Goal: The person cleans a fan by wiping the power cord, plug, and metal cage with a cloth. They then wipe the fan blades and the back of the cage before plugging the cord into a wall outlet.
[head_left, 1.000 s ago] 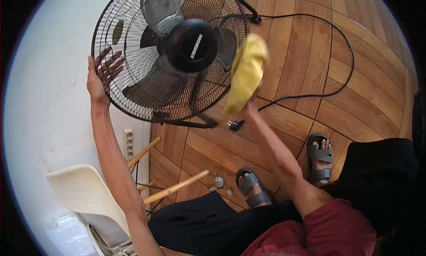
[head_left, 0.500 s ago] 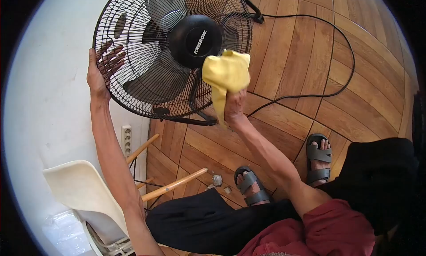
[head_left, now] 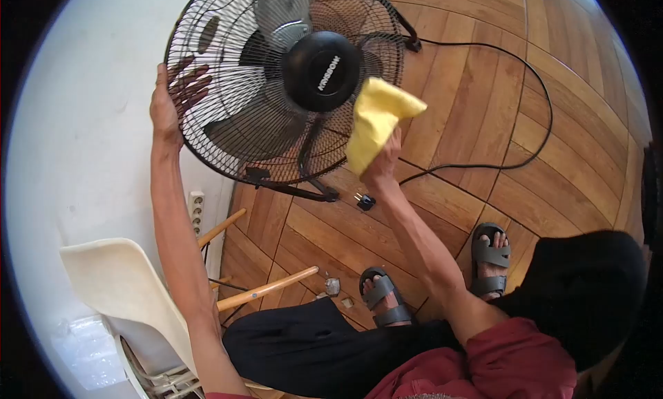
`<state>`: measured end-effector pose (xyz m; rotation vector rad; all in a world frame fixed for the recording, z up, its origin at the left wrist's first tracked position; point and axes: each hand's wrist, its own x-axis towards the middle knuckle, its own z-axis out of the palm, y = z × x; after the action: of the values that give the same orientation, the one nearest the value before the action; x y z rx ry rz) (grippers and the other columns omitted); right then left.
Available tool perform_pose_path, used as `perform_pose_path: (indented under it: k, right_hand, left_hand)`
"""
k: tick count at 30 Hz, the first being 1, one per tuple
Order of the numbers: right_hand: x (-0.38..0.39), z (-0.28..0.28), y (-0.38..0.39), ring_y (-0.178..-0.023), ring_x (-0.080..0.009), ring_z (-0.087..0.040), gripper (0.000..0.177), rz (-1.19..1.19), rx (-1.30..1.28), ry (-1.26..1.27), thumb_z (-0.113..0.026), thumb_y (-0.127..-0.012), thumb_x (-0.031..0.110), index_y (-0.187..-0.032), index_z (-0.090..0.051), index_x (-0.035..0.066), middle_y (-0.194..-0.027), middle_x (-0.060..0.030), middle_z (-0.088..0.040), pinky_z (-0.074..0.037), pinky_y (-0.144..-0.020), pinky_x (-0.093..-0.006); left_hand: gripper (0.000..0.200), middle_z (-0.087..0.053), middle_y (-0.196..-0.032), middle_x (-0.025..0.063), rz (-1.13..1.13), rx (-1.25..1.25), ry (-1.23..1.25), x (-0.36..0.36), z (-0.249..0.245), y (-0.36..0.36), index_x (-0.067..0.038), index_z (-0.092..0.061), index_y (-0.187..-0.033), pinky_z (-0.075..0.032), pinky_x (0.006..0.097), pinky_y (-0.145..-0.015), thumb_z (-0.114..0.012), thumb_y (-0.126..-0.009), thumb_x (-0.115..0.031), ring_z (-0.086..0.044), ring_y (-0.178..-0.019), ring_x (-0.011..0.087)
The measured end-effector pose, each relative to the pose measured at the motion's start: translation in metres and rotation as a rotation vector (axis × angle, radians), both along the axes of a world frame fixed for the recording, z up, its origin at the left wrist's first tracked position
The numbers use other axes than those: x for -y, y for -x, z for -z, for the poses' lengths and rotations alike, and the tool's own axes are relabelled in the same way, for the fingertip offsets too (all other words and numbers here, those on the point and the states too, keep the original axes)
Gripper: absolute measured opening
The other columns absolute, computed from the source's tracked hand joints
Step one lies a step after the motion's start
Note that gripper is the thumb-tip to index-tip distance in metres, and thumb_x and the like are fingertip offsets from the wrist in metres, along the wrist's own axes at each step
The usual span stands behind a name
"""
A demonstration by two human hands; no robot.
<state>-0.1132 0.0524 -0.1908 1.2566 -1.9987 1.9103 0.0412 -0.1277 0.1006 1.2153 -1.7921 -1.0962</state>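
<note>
- while the left hand [head_left: 166, 116] lies against the fan [head_left: 290, 81] at its wall-side rim, the right hand [head_left: 384, 164] grasps a yellow cloth [head_left: 376, 119].
- the left hand is spread rather than clenched: its fingers [head_left: 192, 83] show through the wires from behind, and its thumb points up outside the rim.
- the right hand is closed on the lower part of the cloth, which bunches above the knuckles and overlaps the edge of the fan's guard; whether cloth and wires touch, i cannot tell.
- the fan is on the wooden floor [head_left: 463, 88], close beside the white wall [head_left: 90, 157], with its top cut off by the edge of view.
- "krisbow" is lettered on its black hub [head_left: 322, 71].
- a black cord [head_left: 550, 102] loops across the floor, and a plug [head_left: 365, 203] lies near the fan's foot, prongs bare.
- nearer the person are a pale chair [head_left: 117, 281] with wooden legs, a socket strip [head_left: 197, 212], and two sandalled feet [head_left: 492, 254].
</note>
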Motion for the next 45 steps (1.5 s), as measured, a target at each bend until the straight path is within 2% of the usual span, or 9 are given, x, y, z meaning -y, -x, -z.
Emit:
perform_pose_path:
  k: [4,12,19,23,27,30,34,41,45]
  right_hand:
    - [0.008,-0.015,0.003,-0.116,-0.0346,-0.054,0.036,-0.001,0.212,0.138,-0.067,-0.080,0.015,-0.114,-0.064,0.003,-0.115,-0.0163,-0.063,-0.041,-0.100,-0.0500]
    - [0.115,-0.162,0.029,-0.137,-0.0375,-0.042,0.036,0.175,-0.049,0.222,-0.054,-0.091,0.009,-0.125,-0.063,0.006,-0.138,-0.0117,-0.057,-0.022,-0.115,-0.0594]
    - [0.001,-0.055,-0.054,-0.122,-0.0267,-0.060,0.014,-0.359,-0.136,0.218,-0.069,-0.083,0.009,-0.096,-0.068,0.006,-0.120,-0.0066,-0.069,-0.040,-0.107,-0.0491]
    - [0.011,-0.074,-0.034,-0.120,-0.0300,-0.061,0.026,-0.321,-0.211,0.485,-0.073,-0.078,0.006,-0.102,-0.066,0.006,-0.127,-0.0089,-0.066,-0.047,-0.104,-0.0461]
    - [0.079,-0.173,0.028,-0.135,-0.0478,-0.036,0.042,-0.201,0.007,0.685,-0.066,-0.086,0.019,-0.121,-0.060,-0.001,-0.142,-0.0235,-0.047,-0.030,-0.111,-0.0521]
    - [0.104,-0.207,0.024,-0.116,-0.0348,-0.054,0.038,0.170,-0.314,0.239,-0.067,-0.082,0.020,-0.116,-0.063,0.003,-0.125,-0.0182,-0.059,-0.040,-0.098,-0.0477]
    - [0.086,-0.178,-0.034,-0.112,-0.0295,-0.053,0.024,-0.073,-0.334,0.385,-0.068,-0.072,0.019,-0.092,-0.074,0.010,-0.122,-0.0110,-0.057,-0.033,-0.096,-0.0509]
    - [0.108,-0.208,-0.007,-0.099,-0.0235,-0.059,0.023,-0.138,-0.377,0.444,-0.075,-0.071,0.016,-0.094,-0.073,0.013,-0.107,-0.0056,-0.063,-0.041,-0.086,-0.0394]
    - [0.081,-0.159,0.015,-0.088,-0.0257,-0.065,0.025,-0.096,-0.321,0.272,-0.075,-0.070,0.011,-0.095,-0.073,0.006,-0.097,-0.0070,-0.067,-0.051,-0.079,-0.0393]
  left_hand:
    - [0.064,-0.068,-0.111,0.0200,-0.023,0.043,-0.006,-0.007,-0.004,0.004,0.002,-0.056,-0.128,-0.055,0.0323,-0.083,-0.029,-0.104,-0.051,-0.069,-0.095,0.0246]
    - [0.064,-0.069,-0.108,0.0185,-0.045,0.079,0.017,-0.010,-0.006,0.006,0.001,-0.057,-0.126,-0.055,0.0319,-0.084,-0.030,-0.104,-0.052,-0.069,-0.094,0.0223]
    - [0.065,-0.069,-0.109,0.0180,-0.010,0.029,0.013,0.001,0.000,0.000,0.001,-0.058,-0.125,-0.056,0.0312,-0.082,-0.029,-0.104,-0.053,-0.069,-0.093,0.0225]
    - [0.064,-0.070,-0.107,0.0178,-0.008,0.052,0.037,-0.004,-0.002,0.001,0.001,-0.058,-0.125,-0.056,0.0306,-0.080,-0.030,-0.104,-0.053,-0.069,-0.092,0.0225]
    - [0.063,-0.070,-0.106,0.0174,0.033,0.064,0.162,0.009,0.007,-0.011,0.001,-0.059,-0.123,-0.056,0.0311,-0.080,-0.031,-0.104,-0.051,-0.069,-0.091,0.0216]
    - [0.063,-0.070,-0.107,0.0158,-0.059,0.005,0.007,-0.006,-0.003,0.004,0.001,-0.060,-0.123,-0.054,0.0313,-0.084,-0.034,-0.103,-0.053,-0.068,-0.092,0.0209]
    - [0.061,-0.070,-0.107,0.0141,-0.080,0.073,0.099,0.001,0.000,-0.002,0.002,-0.062,-0.122,-0.053,0.0317,-0.084,-0.037,-0.102,-0.051,-0.068,-0.093,0.0205]
    - [0.061,-0.070,-0.104,0.0114,-0.045,0.019,0.098,-0.001,0.002,-0.008,0.001,-0.064,-0.117,-0.055,0.0290,-0.077,-0.039,-0.102,-0.053,-0.068,-0.086,0.0166]
    - [0.062,-0.071,-0.098,0.0110,-0.021,-0.022,0.027,0.003,0.001,-0.003,0.002,-0.064,-0.114,-0.055,0.0297,-0.074,-0.039,-0.102,-0.054,-0.067,-0.082,0.0161]
